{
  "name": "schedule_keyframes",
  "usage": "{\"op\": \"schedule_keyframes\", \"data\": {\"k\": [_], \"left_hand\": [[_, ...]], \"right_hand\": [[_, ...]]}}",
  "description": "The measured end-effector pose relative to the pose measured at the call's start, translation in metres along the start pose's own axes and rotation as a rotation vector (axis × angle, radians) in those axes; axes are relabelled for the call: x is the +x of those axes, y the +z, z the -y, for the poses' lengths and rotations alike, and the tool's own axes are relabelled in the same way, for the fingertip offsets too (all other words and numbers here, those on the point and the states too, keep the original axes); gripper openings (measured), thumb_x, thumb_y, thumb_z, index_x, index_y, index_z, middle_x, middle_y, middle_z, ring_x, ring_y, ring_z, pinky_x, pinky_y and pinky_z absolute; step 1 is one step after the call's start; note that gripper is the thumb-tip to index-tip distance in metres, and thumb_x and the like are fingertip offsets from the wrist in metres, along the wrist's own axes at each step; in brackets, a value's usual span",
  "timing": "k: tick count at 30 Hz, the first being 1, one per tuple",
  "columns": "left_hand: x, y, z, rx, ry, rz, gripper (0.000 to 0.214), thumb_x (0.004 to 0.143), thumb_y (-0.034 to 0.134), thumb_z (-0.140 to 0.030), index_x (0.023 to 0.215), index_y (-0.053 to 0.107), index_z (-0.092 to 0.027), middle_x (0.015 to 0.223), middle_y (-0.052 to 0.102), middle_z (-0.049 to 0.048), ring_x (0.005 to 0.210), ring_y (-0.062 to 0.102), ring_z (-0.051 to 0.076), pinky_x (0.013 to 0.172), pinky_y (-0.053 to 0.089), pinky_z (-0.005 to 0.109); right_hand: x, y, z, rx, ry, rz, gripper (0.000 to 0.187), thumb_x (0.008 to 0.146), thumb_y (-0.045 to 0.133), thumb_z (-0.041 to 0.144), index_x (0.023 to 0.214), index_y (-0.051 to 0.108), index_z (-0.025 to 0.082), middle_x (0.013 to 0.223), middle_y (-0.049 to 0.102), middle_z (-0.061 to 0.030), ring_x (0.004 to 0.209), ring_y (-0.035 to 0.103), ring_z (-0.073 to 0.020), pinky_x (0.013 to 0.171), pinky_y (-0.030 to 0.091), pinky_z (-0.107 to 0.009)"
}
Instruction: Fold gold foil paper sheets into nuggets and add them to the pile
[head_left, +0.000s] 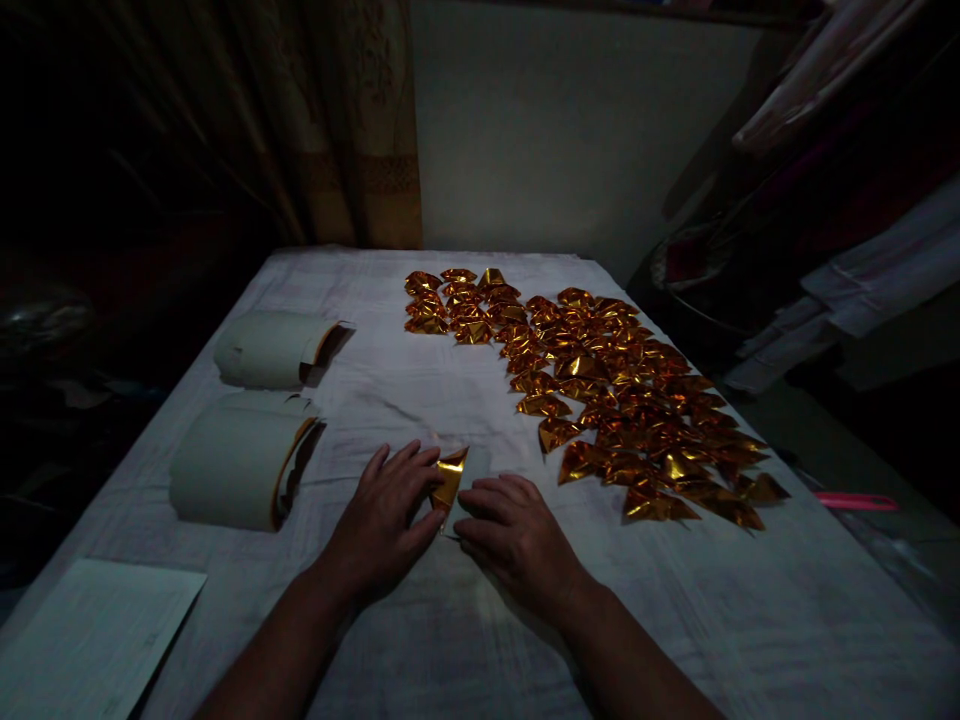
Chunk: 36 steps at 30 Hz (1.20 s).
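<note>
Gold foil piece [452, 476] lies left of folded-foil heap [582, 368]. Looks light, slick, easily creased; best taken by edges. Left hand [396, 497] fingers over it, right hand [517, 532] fingers bunched beside; pinching or not, can't tell from here.

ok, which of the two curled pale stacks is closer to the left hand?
The front curled stack, on the person's side of the pair, its open end toward the left hand. The back curled stack lies beyond it, nearer the curtain.

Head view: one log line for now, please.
left hand: touching gold foil piece; right hand: beside it, contact unclear; right side: folded gold pieces; left side: two curved pale bundles
</note>
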<state>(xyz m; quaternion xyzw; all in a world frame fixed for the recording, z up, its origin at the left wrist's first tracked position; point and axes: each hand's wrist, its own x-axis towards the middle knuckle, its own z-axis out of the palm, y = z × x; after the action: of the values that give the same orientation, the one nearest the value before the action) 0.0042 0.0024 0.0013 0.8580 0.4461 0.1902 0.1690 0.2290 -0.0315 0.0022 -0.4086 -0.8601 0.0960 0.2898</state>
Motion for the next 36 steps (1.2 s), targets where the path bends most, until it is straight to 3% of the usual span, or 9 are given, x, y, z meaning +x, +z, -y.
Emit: {"op": "schedule_keyframes", "data": {"k": [7,16,36], "left_hand": [[0.000,-0.001,-0.003,-0.005,-0.022,0.028,0.028,0.085,0.065,-0.024,0.111,0.058,-0.025,0.149,0.053,0.0079,0.144,0.039,0.029,0.121,0.018,0.060],[0.000,-0.001,-0.002,-0.009,-0.028,0.041,0.029,0.087,0.066,-0.028,0.114,0.057,-0.025,0.149,0.053,0.0079,0.145,0.038,0.030,0.121,0.016,0.060],[0.000,-0.001,-0.002,-0.043,-0.035,0.045,0.035,0.088,0.068,-0.041,0.119,0.058,-0.027,0.148,0.054,0.0063,0.144,0.039,0.029,0.121,0.016,0.059]], "right_hand": [[0.000,0.003,-0.003,0.096,0.103,-0.002,0.010,0.092,0.064,0.021,0.096,0.072,0.025,0.115,0.072,-0.0050,0.114,0.061,-0.0235,0.098,0.045,-0.043],[0.012,0.007,0.000,0.169,0.303,-0.004,0.007,0.085,0.072,0.018,0.082,0.071,0.024,0.105,0.073,-0.0033,0.105,0.063,-0.0226,0.093,0.045,-0.042],[0.014,0.014,0.004,0.109,0.331,-0.031,0.009,0.085,0.067,0.018,0.080,0.066,0.024,0.101,0.071,-0.0031,0.100,0.061,-0.0234,0.088,0.043,-0.041]]}}
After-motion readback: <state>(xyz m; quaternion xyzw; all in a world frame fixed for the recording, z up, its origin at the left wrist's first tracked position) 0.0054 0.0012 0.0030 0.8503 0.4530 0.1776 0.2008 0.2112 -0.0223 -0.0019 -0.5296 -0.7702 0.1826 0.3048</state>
